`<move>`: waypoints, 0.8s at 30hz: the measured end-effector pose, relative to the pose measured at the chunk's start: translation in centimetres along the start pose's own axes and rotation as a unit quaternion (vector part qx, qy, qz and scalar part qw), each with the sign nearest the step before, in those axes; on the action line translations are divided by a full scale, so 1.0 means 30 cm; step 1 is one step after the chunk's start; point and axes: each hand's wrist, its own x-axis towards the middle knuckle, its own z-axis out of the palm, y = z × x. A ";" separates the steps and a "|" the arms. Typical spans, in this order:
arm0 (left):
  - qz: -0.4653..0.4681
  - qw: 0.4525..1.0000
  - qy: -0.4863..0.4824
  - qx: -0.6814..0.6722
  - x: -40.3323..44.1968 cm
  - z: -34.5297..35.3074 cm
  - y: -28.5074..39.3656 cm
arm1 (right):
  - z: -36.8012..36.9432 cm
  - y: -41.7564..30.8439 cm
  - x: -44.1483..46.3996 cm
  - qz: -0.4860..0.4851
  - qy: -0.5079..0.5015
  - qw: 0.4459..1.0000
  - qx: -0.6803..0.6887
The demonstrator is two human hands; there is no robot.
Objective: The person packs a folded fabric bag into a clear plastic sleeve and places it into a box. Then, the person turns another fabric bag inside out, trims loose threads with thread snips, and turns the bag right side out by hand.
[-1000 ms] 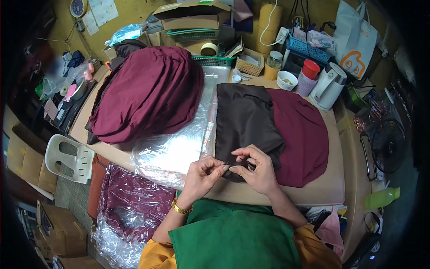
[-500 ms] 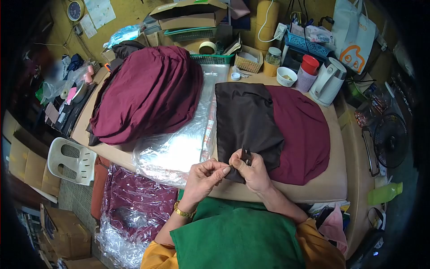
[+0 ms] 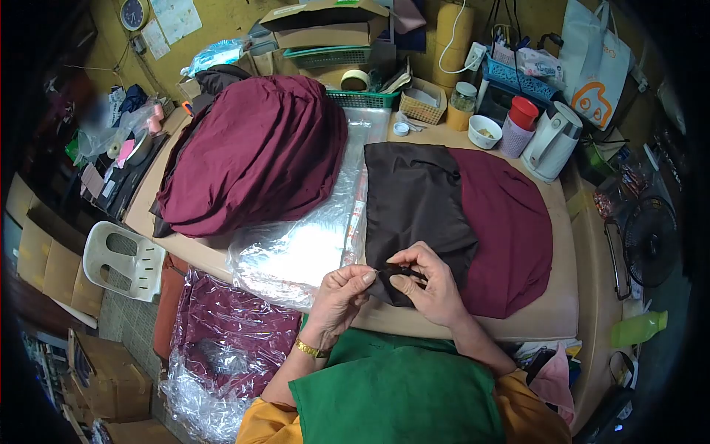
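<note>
A dark brown and maroon cloth piece lies on the table in front of me, its brown part [image 3: 414,192] to the left and its maroon part [image 3: 510,229] to the right. At its near edge, my left hand [image 3: 345,292] is closed in a pinch on the brown cloth's corner; any thread there is too fine to make out. My right hand [image 3: 429,288] is closed around small black thread snips [image 3: 412,274], mostly hidden by the fingers and close to my left fingertips. Both hands are nearly touching.
A large maroon cloth pile [image 3: 251,155] sits at the left, beside clear plastic bags [image 3: 296,251]. Along the back stand a white kettle [image 3: 553,140], a red-lidded container [image 3: 523,112], a bowl [image 3: 484,132] and a jar [image 3: 462,103]. A white plastic stool [image 3: 124,260] is left of the table.
My right hand has turned, so the snips now lie flatter and point toward my left fingers. My left hand keeps its pinch. The whole view has shifted slightly.
</note>
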 end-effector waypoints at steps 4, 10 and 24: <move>-0.017 0.999 -0.018 -0.040 0.004 -0.007 -0.005 | 0.015 -0.006 0.004 0.010 -0.008 1.000 -0.001; -0.029 0.998 -0.018 -0.055 0.004 -0.006 -0.013 | 0.036 0.007 0.005 -0.016 0.015 1.000 -0.011; 0.005 0.845 0.078 0.530 -0.095 -0.174 0.132 | -0.166 -0.092 -0.009 -0.009 0.106 0.974 -0.199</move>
